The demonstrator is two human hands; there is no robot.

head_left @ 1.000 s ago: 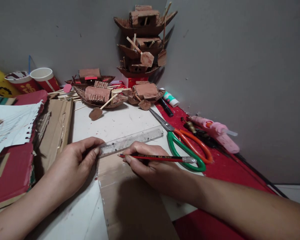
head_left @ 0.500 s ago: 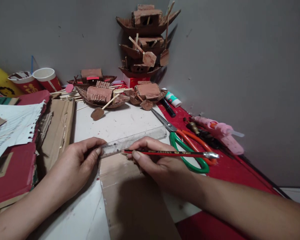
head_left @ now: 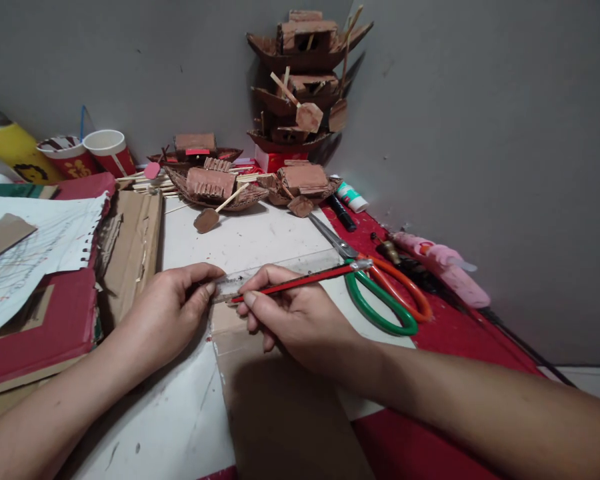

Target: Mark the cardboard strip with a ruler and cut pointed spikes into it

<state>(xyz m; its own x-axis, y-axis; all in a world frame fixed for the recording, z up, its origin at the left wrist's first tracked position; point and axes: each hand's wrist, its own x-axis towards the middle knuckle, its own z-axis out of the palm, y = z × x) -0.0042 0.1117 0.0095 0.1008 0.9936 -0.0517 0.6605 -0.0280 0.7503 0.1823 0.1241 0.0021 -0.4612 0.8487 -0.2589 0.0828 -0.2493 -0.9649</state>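
Observation:
My left hand (head_left: 183,303) pinches the left end of a clear ruler (head_left: 305,263), which lies across the far end of a brown cardboard strip (head_left: 280,400). In my right hand (head_left: 290,307) is a red and black pencil (head_left: 305,279), its tip low over the cardboard by the ruler's near edge, a little right of my left fingertips. Whether the tip touches the cardboard, I cannot tell. Part of the ruler is hidden behind my right fingers. Scissors (head_left: 375,287) with green and orange handles lie just beyond the ruler's right end.
Several cardboard model boats (head_left: 213,187) stand at the back, some in a stack (head_left: 307,47) against the wall. Paper cups (head_left: 109,153) and a yellow bottle (head_left: 20,150) are at the back left, above folders and cardboard (head_left: 130,240). A pink glue gun (head_left: 445,267) lies at right.
My right hand and the pencil tip have moved left along the ruler, closer to my left hand. The pencil now tilts up more toward its rear end. The view has shifted slightly.

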